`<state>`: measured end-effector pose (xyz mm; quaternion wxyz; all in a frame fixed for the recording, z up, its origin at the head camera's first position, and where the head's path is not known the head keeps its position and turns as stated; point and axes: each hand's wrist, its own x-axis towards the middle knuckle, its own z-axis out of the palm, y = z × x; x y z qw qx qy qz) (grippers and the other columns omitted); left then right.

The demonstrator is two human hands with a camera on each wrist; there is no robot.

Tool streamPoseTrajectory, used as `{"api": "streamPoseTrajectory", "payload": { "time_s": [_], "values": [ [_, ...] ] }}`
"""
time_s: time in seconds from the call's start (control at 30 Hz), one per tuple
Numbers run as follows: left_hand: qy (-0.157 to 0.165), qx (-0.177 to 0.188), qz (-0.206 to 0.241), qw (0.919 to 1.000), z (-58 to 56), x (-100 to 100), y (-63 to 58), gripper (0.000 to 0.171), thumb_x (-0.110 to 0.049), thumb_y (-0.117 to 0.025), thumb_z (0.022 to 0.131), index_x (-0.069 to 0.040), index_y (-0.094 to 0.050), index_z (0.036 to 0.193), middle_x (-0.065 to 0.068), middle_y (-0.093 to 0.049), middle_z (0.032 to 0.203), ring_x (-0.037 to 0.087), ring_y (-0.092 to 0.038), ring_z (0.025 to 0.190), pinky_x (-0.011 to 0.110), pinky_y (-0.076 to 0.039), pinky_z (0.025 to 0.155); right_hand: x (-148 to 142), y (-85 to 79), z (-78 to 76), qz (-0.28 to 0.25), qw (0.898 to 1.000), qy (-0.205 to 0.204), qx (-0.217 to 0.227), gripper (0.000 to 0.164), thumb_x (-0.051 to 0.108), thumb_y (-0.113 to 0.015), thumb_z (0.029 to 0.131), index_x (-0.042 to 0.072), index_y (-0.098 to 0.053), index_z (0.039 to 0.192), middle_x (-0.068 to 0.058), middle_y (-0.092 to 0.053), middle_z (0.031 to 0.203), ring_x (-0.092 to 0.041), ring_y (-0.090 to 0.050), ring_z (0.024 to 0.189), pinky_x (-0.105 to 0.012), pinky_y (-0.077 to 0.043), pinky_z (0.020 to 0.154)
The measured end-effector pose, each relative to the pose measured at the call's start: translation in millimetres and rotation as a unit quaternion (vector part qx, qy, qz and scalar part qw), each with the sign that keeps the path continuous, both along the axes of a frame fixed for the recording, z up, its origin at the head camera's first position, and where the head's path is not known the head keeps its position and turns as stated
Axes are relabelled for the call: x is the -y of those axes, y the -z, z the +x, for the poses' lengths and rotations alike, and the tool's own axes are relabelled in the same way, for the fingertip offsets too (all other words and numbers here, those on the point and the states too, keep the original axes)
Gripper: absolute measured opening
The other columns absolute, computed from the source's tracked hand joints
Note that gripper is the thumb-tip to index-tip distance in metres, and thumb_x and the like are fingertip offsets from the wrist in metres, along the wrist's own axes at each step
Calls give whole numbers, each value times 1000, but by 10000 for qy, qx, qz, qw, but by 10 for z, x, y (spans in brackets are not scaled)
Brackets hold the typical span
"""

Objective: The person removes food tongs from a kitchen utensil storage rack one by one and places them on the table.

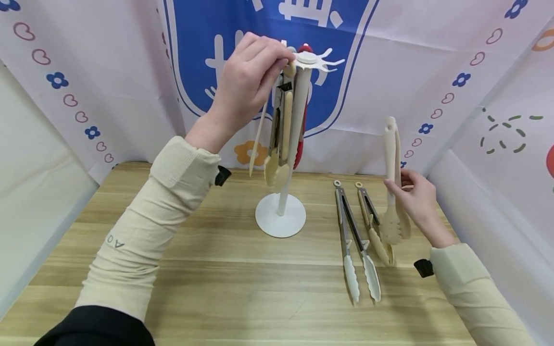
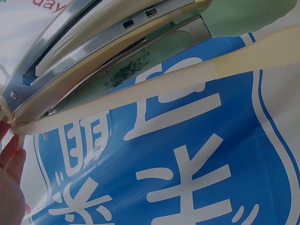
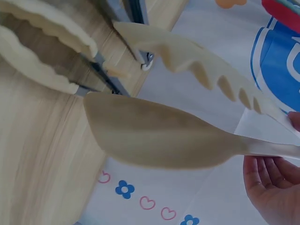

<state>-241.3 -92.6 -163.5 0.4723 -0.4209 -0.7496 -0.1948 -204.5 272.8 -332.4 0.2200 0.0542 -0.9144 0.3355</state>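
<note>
My left hand [image 1: 255,72] is raised at the top of a white utensil stand [image 1: 280,217]. Its thumb and fingertips pinch at the ring end of metal-and-cream tongs [image 2: 108,61] hanging there. Close beside those fingertips is the handle end of a slim cream utensil [image 2: 173,82]. On the right, my right hand [image 1: 417,199] holds cream tongs [image 1: 391,149] by the arms, joined end up, one jaw toothed and the other a broad smooth blade. Below them lie shorter metal tongs with cream tips [image 1: 381,247]; left of these are long metal tongs with white tips [image 1: 363,259].
A green-tipped utensil [image 2: 248,18] and a red utensil [image 1: 299,149] also hang on the stand. Bare prongs [image 1: 333,62] fan out at its top right. A printed cloth [image 1: 372,62] hangs behind the wooden table [image 1: 207,293].
</note>
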Motion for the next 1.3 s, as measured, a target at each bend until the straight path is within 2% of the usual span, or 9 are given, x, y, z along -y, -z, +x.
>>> {"api": "streamPoseTrajectory", "payload": {
  "time_s": [0.1, 0.23, 0.4, 0.63, 0.73, 1.03, 1.13, 1.3],
  "values": [
    [9, -26, -3, 10000, 3, 2, 1, 33, -20, -37, 99, 0, -62, 105, 11, -63, 104, 25, -49, 94, 28, -40, 84, -54, 20, -5, 115, 9998, 130, 77, 38, 22, -65, 84, -6, -59, 108, -21, -63, 91, -1, -49, 74, 0, -36, 61],
    [13, -68, -9, 10000, 7, 2, 0, 33, -20, -37, 99, 0, -62, 105, 11, -63, 104, 25, -50, 94, 28, -40, 84, -131, 35, -6, 268, 9990, 207, 300, 42, 26, -62, 85, -7, -58, 110, -22, -62, 93, -17, -53, 80, -2, -35, 61],
    [19, -32, -18, 10000, 13, 3, -3, 33, -20, -37, 99, 0, -62, 106, 11, -63, 105, 25, -49, 95, 28, -40, 84, -211, 54, -6, 406, 9976, 209, 527, 45, 29, -60, 87, -9, -56, 111, -23, -60, 94, -29, -56, 82, -10, -37, 62],
    [25, -11, -34, 10000, 21, 4, -8, 33, -20, -37, 99, 0, -62, 106, 11, -63, 105, 25, -49, 95, 28, -39, 84, -303, 141, -9, 602, 9952, 197, 751, 46, 30, -57, 89, -10, -55, 112, -25, -60, 92, -33, -56, 80, -35, -44, 68],
    [29, 0, -43, 10000, 23, 5, -8, 33, -20, -37, 99, 0, -62, 106, 11, -63, 105, 25, -49, 95, 28, -39, 85, -350, 209, -11, 650, 9945, 169, 805, 46, 30, -57, 89, -9, -54, 113, -25, -60, 92, -33, -56, 80, -41, -45, 69],
    [32, -42, -50, 10000, 19, 7, -5, 33, -20, -37, 99, 0, -62, 105, 12, -63, 105, 25, -49, 95, 28, -40, 84, -468, 353, -29, 755, 9901, 219, 1161, 49, 31, -56, 89, -14, -54, 109, -28, -60, 91, -33, -57, 76, -39, -48, 62],
    [18, 2, -53, 10000, 23, 9, -5, 33, -20, -37, 99, 0, -62, 105, 12, -63, 105, 25, -49, 95, 28, -39, 84, -498, 377, -27, 797, 9875, 246, 1337, 52, 34, -55, 89, -13, -54, 111, -29, -60, 93, -33, -58, 76, -40, -49, 61],
    [-7, 85, -57, 9999, 26, 10, -8, 33, -20, -37, 99, 0, -62, 106, 11, -63, 106, 25, -49, 96, 28, -39, 85, -552, 423, -43, 880, 9810, 309, 1699, 55, 41, -53, 89, -10, -56, 109, -26, -61, 92, -29, -58, 70, -36, -49, 54]
  ]
}}
